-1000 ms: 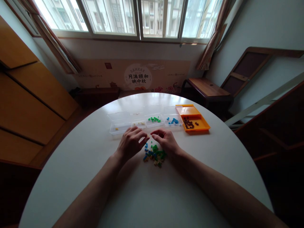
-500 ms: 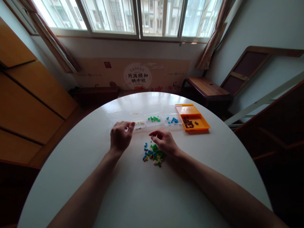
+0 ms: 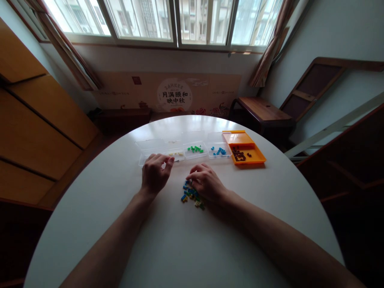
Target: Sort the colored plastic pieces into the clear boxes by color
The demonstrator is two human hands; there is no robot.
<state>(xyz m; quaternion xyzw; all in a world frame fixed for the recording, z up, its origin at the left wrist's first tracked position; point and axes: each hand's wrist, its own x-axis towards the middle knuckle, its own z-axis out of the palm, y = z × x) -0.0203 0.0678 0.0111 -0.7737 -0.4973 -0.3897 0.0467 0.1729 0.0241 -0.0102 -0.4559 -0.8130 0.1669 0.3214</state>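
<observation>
Right hand (image 3: 206, 184) lies palm-down on the pile of small bricks (image 3: 189, 195), fingers curled into the blue, green and pale pieces. Can't tell if it has one pinched. The pile sits near the middle of the round white table (image 3: 180, 248), a bit toward the far edge.

Left hand (image 3: 155, 174) is just left of the pile, not touching it. Its fingers are bent with the tips at the near rim of the leftmost clear box (image 3: 151, 152). Thumb and fingers are drawn together; whether anything is held is too small to make out.

A row of open boxes runs along the far side of the table, left to right:
- leftmost clear box, contents hidden by the left hand
- clear box with pale yellow bricks (image 3: 176, 154)
- clear box with green bricks (image 3: 195, 149)
- clear box with blue bricks (image 3: 219, 151)
- orange box (image 3: 247, 152) with dark brown pieces, lid folded back, nearest the right edge

The boxes sit side by side; the clear ones look to be touching.
</observation>
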